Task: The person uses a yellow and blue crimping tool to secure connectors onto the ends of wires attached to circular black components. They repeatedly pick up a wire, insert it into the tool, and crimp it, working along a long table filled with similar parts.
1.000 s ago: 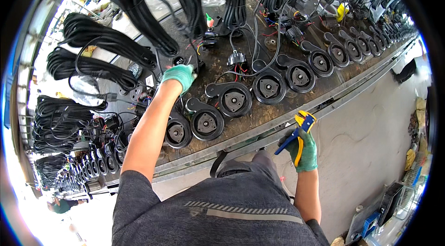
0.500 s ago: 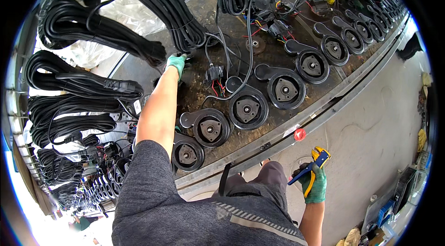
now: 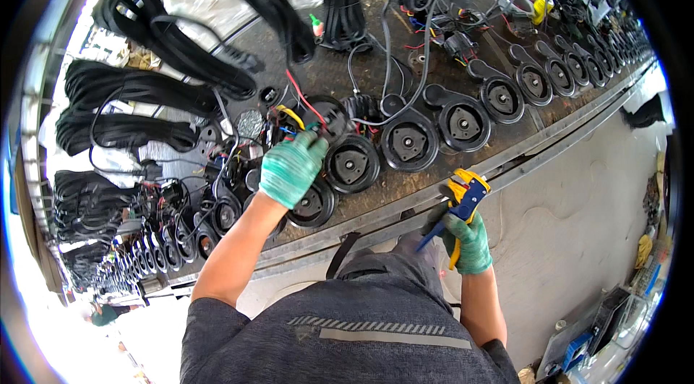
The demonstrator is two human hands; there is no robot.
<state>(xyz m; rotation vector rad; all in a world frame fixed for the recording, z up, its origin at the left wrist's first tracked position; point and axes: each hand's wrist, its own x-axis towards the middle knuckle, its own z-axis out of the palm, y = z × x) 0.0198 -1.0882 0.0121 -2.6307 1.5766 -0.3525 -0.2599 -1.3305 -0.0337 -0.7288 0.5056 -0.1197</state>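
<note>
My left hand, in a green glove, is closed on a small bundle of coloured wires with red, yellow and blue strands, just above a round black part on the long workbench. My right hand, also gloved green, hangs below the bench edge and grips a yellow and blue wire stripper, its jaws pointing up toward the bench rim. A row of the same round black parts runs along the bench to the right.
Thick coils of black cable hang along the far side of the bench. More black round parts line the bench to the left. Loose connectors and wires lie at the back. A concrete floor and blue crates are at the right.
My left hand has drawn back from the far cables to the near row of round parts and taken hold of the coloured wires. My right hand with the stripper stays low by the bench edge.
</note>
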